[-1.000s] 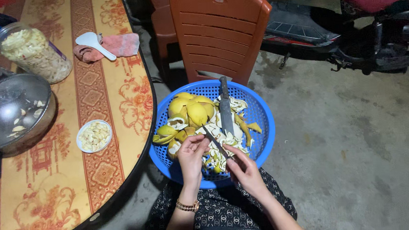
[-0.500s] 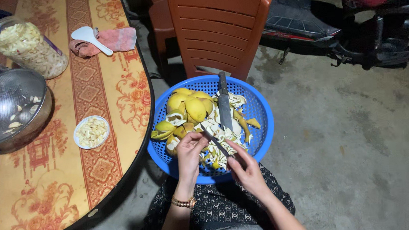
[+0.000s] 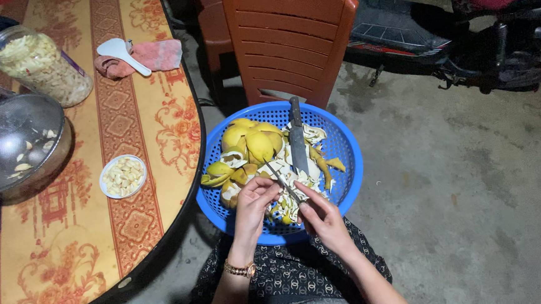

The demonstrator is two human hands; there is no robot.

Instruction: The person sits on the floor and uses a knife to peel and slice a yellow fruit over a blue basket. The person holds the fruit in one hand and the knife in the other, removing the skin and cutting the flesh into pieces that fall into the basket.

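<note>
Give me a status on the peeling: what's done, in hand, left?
Done: yellow peels heaped in the blue basket; white pieces fill the jar and small dish. In hand: right hand works a small knife on a piece the left hand pinches. Left: no unpeeled stock is visible, so that can't be judged.

A grey concrete floor, an orange plastic chair, a patterned table and a parked scooter, dimly lit.

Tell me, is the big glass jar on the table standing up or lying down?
Lying down. The glass jar rests on its side on the patterned table, filled with pale pieces, beside the metal bowl.
</note>
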